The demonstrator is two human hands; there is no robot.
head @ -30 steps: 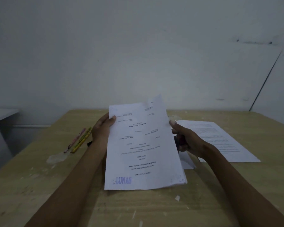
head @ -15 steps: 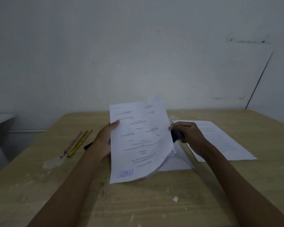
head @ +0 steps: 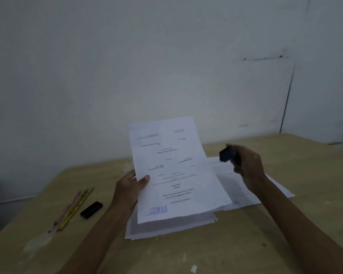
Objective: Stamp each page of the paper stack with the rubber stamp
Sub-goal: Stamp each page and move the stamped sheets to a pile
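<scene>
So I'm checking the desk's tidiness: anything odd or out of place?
Small paper scraps litter the near table edge, and a pale smear marks it by the pencils. The sheet in the left hand carries its LUNAS stamp upside down.

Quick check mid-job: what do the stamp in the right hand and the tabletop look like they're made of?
Stamp: looks like dark, matte plastic, boxy and hard-edged; motion blur leaves the finish uncertain. Tabletop: pale wood or wood-look laminate, judging by faint grain lines, with a dull, scuffed, paint-flecked surface.
</scene>
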